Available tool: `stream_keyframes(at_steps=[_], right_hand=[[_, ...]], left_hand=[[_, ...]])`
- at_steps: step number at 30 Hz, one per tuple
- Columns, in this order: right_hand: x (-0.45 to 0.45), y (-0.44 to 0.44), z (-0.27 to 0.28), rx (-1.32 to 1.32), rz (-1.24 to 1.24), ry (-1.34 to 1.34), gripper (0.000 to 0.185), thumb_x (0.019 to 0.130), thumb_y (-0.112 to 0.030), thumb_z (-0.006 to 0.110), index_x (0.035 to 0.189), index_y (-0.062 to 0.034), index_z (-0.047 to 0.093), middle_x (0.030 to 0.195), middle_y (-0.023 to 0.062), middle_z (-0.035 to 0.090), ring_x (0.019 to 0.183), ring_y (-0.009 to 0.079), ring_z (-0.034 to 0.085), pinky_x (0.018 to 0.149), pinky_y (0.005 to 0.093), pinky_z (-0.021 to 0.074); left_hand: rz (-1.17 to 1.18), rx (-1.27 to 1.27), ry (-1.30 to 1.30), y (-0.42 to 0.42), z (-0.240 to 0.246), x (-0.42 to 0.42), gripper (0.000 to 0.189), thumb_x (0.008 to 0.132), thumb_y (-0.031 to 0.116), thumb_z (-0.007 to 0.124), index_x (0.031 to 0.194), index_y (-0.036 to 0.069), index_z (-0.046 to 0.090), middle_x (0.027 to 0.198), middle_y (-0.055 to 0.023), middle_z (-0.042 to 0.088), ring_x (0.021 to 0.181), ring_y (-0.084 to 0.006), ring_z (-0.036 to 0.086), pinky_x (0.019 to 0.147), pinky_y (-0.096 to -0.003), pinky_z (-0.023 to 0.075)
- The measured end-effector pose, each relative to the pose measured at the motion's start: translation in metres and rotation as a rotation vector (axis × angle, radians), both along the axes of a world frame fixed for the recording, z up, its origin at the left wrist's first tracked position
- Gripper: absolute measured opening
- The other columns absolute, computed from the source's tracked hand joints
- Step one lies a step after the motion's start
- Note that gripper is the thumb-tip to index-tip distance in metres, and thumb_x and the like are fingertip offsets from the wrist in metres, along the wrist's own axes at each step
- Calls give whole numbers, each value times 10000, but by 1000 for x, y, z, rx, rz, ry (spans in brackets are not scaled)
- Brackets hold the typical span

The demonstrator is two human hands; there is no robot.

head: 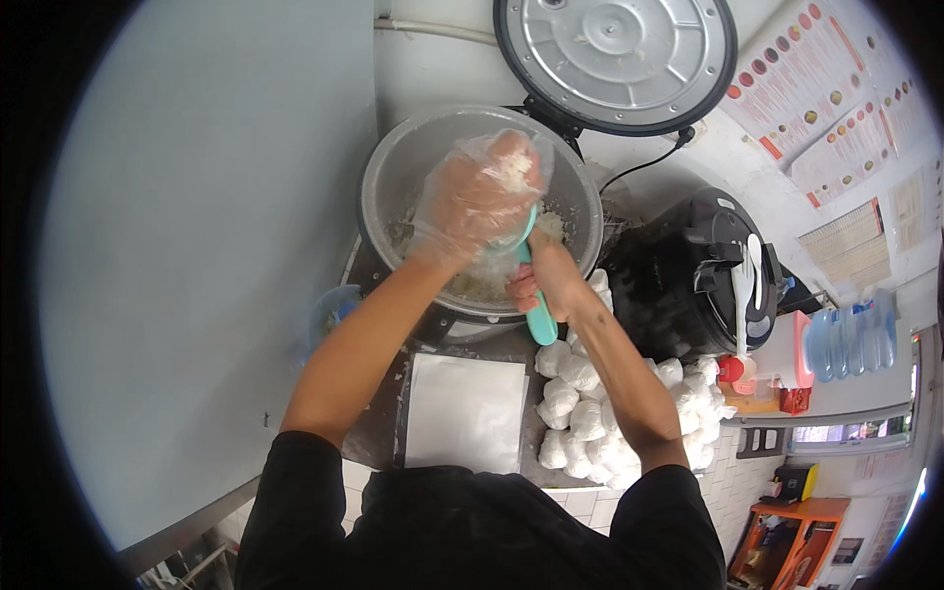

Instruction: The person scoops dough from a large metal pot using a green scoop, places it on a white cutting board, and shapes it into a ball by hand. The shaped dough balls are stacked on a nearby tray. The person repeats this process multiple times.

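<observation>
A large rice cooker's metal pot (383, 184), with cooked white rice (478, 286) at its bottom and side, is in front of me. My left hand (479, 195), in a clear plastic glove, is over the pot with white rice at its fingers; its palm side is partly hidden. My right hand (549, 280) is closed around the turquoise handle of a scoop (543, 324), whose head is mostly hidden beside my gloved hand. Below the pot lies a stack of white paper sheets (466, 413). Many white wrapped bundles (588, 420) are piled to its right.
The cooker's round lid (612, 44) stands raised behind the pot. A black lidded cooker (664, 280) with white utensils on top is at right. A grey panel (206, 221) borders the left side, near a blue container (324, 313). Water bottle (848, 335) is farther right.
</observation>
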State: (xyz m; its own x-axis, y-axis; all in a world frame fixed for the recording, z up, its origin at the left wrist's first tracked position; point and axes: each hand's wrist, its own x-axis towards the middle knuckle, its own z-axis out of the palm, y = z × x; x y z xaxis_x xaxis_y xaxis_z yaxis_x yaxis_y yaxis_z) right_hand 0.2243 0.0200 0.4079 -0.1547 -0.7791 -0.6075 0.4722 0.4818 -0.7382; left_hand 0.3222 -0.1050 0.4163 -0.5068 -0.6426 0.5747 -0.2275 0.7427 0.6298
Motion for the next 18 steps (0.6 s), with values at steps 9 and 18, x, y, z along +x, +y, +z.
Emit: stream_keyframes(at_steps=[9, 18], right_hand=[[-6, 11, -6, -69, -25, -41, 418, 1066, -445, 405, 880, -75, 466, 603, -41, 302, 436, 94, 284, 403, 296, 255], [7, 12, 0, -54, 120, 93, 455, 1081, -492, 366, 919, -82, 478, 629, -47, 339, 453, 82, 287, 418, 277, 268]], left_hand=[[174, 454, -86, -49, 15, 3, 579, 960, 451, 705, 1362, 62, 559, 1155, -212, 718, 1094, -376, 690, 967, -447, 521], [-34, -308, -166, 10, -11, 7, 423, 975, 311, 635, 1260, -3, 636, 998, -157, 716, 967, -366, 646, 911, -494, 518]])
